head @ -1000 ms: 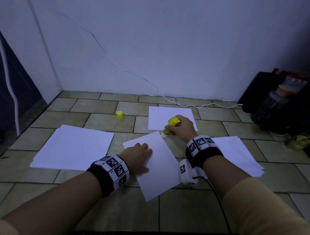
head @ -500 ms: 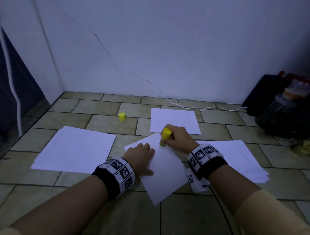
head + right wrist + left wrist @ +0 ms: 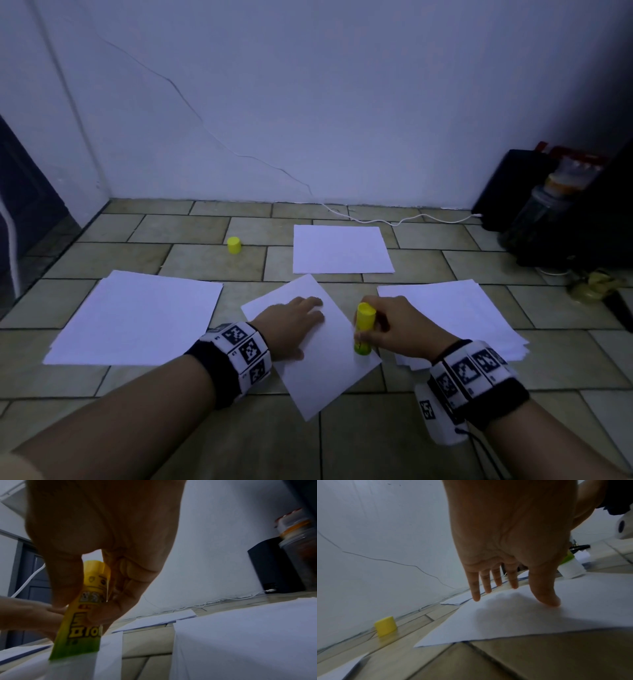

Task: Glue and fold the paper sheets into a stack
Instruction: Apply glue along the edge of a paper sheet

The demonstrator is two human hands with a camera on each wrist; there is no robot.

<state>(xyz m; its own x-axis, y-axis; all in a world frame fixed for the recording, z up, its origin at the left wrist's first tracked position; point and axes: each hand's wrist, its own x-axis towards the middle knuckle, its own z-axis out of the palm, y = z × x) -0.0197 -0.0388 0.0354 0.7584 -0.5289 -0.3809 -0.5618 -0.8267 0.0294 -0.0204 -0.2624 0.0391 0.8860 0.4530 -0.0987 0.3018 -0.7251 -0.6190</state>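
Left hand: the left hand [image 3: 287, 320] lay flat on the single sheet [image 3: 318, 373], fingers [image 3: 542, 588] straight and spread, tips pressing the paper down; it gripped nothing
Right hand: the right hand [image 3: 397, 325] had thumb and curled fingers closed round the glue stick [image 3: 363, 329]; the stick stood nearly upright, its lower end on the sheet close to the right edge
Single sheet: it lay skewed on the tiled floor [image 3: 205, 260], one corner pointing to the far side, between the two larger piles
Left pile: a stack of white paper [image 3: 137, 318] lay flat to the left, apart from the sheet
Right pile: another stack [image 3: 462, 315] lay to the right, partly under the right wrist
Far sheet: a smaller white rectangle [image 3: 342, 250] lay beyond the hands, near the wall; possibly folded, though the dim view left that unclear
Cap: the yellow cap [image 3: 234, 245] stood on the floor, far left of the hands
Right corner: a dark box [image 3: 507, 185] and a jar [image 3: 541, 209] stood against the wall; a white cable [image 3: 394, 221] ran along the floor towards them
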